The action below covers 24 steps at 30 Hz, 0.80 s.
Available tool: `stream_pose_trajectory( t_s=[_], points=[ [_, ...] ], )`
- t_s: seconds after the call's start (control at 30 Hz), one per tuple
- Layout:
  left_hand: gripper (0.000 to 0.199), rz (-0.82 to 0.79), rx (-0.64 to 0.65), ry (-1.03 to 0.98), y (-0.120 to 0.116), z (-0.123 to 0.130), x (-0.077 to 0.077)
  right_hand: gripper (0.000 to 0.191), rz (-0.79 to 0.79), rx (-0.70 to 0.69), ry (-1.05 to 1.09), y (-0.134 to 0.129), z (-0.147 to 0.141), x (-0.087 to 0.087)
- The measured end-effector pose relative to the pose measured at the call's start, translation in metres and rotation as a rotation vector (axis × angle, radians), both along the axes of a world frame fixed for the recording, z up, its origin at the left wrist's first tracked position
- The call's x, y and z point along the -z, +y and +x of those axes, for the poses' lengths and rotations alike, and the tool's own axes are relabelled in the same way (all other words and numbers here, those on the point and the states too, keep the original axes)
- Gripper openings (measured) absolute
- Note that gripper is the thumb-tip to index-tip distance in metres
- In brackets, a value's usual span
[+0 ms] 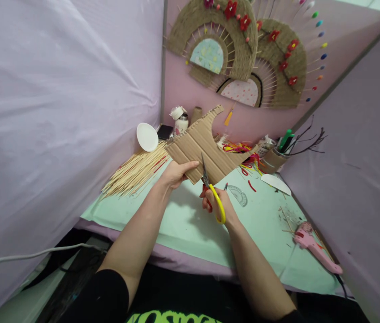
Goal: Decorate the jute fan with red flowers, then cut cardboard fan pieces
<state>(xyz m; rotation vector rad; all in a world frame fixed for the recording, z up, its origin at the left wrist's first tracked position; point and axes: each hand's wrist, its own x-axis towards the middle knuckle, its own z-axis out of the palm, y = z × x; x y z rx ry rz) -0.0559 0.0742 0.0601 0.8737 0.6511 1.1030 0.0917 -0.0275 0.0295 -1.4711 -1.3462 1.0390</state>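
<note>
A piece of brown corrugated cardboard (193, 141) with a curved cut-out along its far right side is held up above the table. My left hand (175, 174) grips its near left edge, thumb on top and fingers underneath. In my right hand (219, 204) are scissors (217, 205) with yellow and red handles, my fingers closed through the loops. The scissor blades reach over the near edge of the cardboard, pointing away from me. Part of the lower blade is hidden by the cardboard.
Bamboo sticks (136, 170) lie in a pile at left beside a white bowl (147, 137). A protractor (238, 196) lies right of my hand. A pink glue gun (317, 249) rests at the right edge. Behind stand a pen holder (274, 160) and coloured cords (240, 148).
</note>
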Motion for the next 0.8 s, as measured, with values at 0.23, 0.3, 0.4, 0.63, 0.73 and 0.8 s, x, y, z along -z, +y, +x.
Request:
stream_pose_trajectory(
  t_s=[0.23,0.3,0.4,0.63,0.73,0.8],
  points=[
    [0.067,0.009,0.002,0.009,-0.002,-0.003,-0.004,0.036,-0.003,0.014,0.031,-0.002,-0.003,0.003],
    [0.069,0.016,0.012,0.021,-0.001,-0.004,-0.004,0.036,-0.005,0.018,0.023,-0.002,-0.004,0.002],
    [0.071,0.038,0.029,0.027,0.000,-0.006,-0.002,0.034,-0.022,0.026,0.010,-0.004,-0.005,0.000],
    [0.072,0.042,0.029,0.027,0.000,-0.008,-0.004,0.029,-0.065,0.072,-0.034,-0.008,-0.006,-0.009],
    [0.069,0.036,0.031,0.026,-0.001,-0.009,-0.005,0.030,-0.053,0.083,-0.047,-0.008,-0.004,-0.009],
    [0.066,0.030,0.036,0.019,-0.001,-0.008,-0.005,0.031,-0.044,0.087,-0.047,-0.008,-0.003,-0.008]
  ],
)
